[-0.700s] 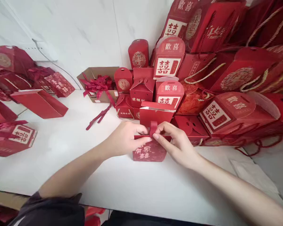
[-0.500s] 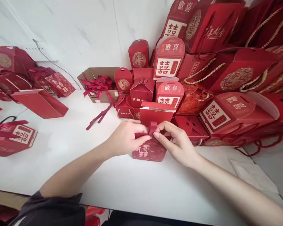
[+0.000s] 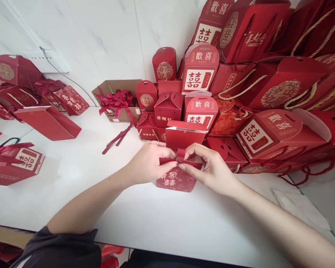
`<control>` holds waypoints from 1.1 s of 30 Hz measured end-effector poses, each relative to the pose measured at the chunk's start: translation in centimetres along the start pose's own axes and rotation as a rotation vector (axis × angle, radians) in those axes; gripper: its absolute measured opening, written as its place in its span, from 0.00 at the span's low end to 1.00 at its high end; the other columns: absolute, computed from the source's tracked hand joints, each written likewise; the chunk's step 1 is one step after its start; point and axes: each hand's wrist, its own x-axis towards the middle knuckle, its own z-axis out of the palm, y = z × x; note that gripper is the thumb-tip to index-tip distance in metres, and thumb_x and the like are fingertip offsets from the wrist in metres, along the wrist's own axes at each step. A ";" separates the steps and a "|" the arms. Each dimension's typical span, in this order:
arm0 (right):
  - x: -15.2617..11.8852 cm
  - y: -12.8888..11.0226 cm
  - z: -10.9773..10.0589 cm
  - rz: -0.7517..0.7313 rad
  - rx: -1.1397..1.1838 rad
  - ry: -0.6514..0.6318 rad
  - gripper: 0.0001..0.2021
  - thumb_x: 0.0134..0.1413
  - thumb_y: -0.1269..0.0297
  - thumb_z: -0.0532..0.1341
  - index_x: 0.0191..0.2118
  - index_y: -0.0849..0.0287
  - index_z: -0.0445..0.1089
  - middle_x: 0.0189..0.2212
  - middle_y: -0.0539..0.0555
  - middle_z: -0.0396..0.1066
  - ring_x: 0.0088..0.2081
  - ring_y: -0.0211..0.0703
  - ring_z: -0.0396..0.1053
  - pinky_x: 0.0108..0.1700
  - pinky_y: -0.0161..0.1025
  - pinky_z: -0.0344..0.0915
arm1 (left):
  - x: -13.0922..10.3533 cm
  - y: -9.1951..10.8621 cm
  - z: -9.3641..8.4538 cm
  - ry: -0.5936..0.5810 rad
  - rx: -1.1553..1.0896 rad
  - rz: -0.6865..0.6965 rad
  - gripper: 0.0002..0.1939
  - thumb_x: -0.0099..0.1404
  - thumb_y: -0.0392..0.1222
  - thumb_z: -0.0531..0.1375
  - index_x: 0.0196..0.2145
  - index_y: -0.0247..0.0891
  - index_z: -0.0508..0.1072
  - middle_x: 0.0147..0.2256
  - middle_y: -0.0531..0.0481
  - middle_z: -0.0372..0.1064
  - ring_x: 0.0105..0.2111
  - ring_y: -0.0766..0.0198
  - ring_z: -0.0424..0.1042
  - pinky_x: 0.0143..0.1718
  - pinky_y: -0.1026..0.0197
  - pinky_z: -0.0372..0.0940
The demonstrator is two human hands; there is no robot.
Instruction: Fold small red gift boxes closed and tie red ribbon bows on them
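A small red gift box (image 3: 176,181) with pale characters stands upright on the white table in front of me. From its top edge rises a short loop of dark red ribbon (image 3: 181,153). My left hand (image 3: 149,160) is closed on the box's top edge, thumb in front and fingers behind, just left of the loop. On the loop's other side, my right hand (image 3: 210,169) is closed in a pinch, its thumb pressed to the front edge beside the ribbon and its index finger curled behind. The fingertips behind the edge are hidden.
Stacked red gift boxes (image 3: 200,78) and bags with cord handles crowd the back right. A cardboard box (image 3: 128,115) of ribbons stands by the wall, with a loose ribbon piece (image 3: 118,138) before it. More red boxes (image 3: 48,123) lie at left, near black scissor handles (image 3: 12,140).
My right thumb has shifted slightly left and down, from the ribbon loop toward the box's front edge. The loop sits a little lower. My left hand and the box stay nearly still.
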 end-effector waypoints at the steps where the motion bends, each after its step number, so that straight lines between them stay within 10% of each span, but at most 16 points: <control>1: 0.0 0.0 0.0 -0.006 -0.003 -0.004 0.04 0.57 0.68 0.64 0.37 0.57 0.67 0.34 0.50 0.69 0.36 0.38 0.67 0.40 0.35 0.64 | 0.0 0.0 0.0 -0.001 0.000 0.000 0.08 0.62 0.37 0.59 0.32 0.38 0.80 0.34 0.54 0.80 0.36 0.59 0.77 0.55 0.55 0.63; 33: -0.4 -0.7 0.2 -0.032 -0.168 0.083 0.03 0.54 0.69 0.63 0.31 0.57 0.68 0.29 0.51 0.72 0.29 0.39 0.69 0.31 0.36 0.64 | 0.0 0.1 -0.4 -0.110 -0.028 0.007 0.07 0.62 0.41 0.61 0.36 0.39 0.79 0.34 0.53 0.79 0.38 0.60 0.76 0.62 0.52 0.57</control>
